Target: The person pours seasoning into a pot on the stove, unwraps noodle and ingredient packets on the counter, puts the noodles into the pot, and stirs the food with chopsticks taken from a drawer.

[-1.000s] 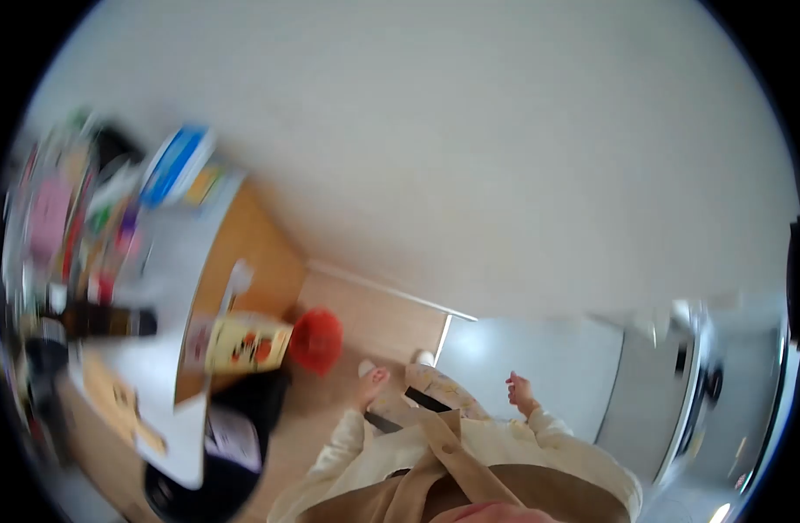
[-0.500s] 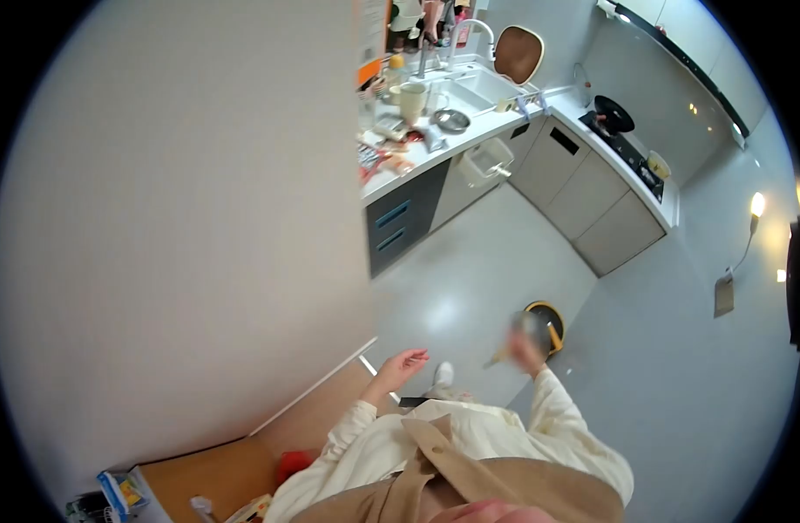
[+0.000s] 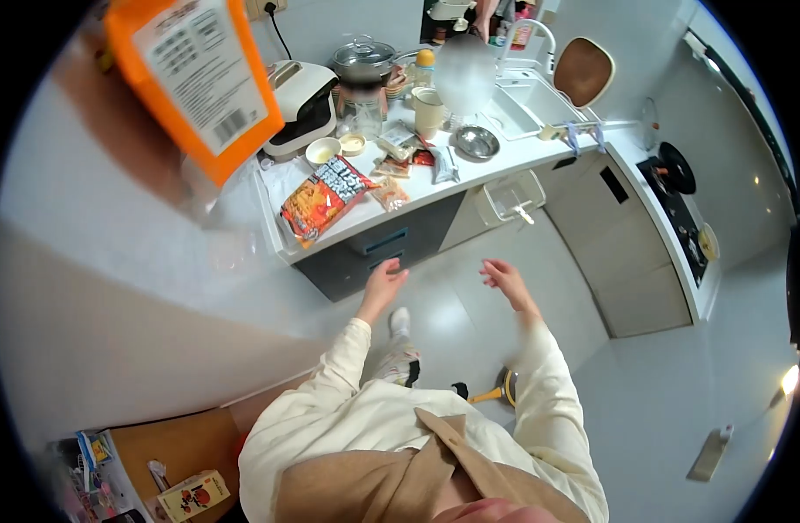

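Down at one o'clock by my feet, a dark pan with a yellow handle (image 3: 507, 388) sits partly behind my sleeve, so I should place each step carefully. My left grip (image 3: 384, 284) is at eleven o'clock, half open with the fingers loosely curled; my right grip (image 3: 505, 283), at half past twelve, is about as open. Neither has hold of anything. That looseness is good: soft fingers and low wrists let me steer past the dark drawers (image 3: 422, 228), nearest my left grip, without catching their handles.

Beyond, on the table (image 3: 531, 150), the red snack packet (image 3: 322, 199) lies at eleven o'clock close to the front edge (a brushing sleeve might drag it off, I'd judge). A flat hand across its middle would handle it better than a corner pinch. Past it stand the pale mug (image 3: 429, 112) and, at twelve, the steel bowl (image 3: 477, 141), both best given elbow room. Farther, at one, is the sink (image 3: 531, 103).
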`<action>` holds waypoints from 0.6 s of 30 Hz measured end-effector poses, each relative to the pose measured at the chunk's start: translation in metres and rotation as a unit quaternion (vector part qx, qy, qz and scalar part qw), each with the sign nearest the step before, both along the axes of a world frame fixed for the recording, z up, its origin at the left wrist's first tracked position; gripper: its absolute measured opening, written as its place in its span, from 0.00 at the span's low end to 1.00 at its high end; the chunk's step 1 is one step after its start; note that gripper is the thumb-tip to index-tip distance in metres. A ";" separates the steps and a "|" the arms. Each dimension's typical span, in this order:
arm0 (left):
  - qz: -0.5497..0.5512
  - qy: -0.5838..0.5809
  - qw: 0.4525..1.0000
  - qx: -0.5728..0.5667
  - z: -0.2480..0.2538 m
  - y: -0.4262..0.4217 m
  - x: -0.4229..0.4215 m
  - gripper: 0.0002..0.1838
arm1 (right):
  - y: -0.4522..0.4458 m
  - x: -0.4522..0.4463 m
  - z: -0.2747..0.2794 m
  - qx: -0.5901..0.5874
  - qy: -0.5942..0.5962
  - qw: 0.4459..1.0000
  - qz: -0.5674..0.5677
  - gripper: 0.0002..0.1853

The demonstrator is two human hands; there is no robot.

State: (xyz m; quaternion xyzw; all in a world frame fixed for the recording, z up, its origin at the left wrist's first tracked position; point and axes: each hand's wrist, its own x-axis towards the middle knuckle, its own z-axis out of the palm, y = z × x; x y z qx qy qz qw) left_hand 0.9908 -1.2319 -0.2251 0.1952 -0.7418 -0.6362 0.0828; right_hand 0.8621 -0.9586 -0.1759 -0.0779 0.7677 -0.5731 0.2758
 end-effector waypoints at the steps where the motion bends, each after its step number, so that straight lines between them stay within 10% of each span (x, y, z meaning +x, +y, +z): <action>1: 0.022 -0.003 0.999 -0.029 -0.017 -0.014 -0.024 0.30 | -0.032 -0.024 0.003 0.007 0.025 0.999 0.043 0.22; 8: 0.127 -0.061 0.988 -0.069 -0.014 -0.039 -0.132 0.40 | -0.224 -0.155 -0.049 0.141 0.300 0.938 0.100 0.27; 18: 0.307 -0.002 0.951 -0.032 -0.038 -0.036 -0.180 0.33 | -0.275 -0.187 -0.065 0.180 0.146 0.957 0.173 0.23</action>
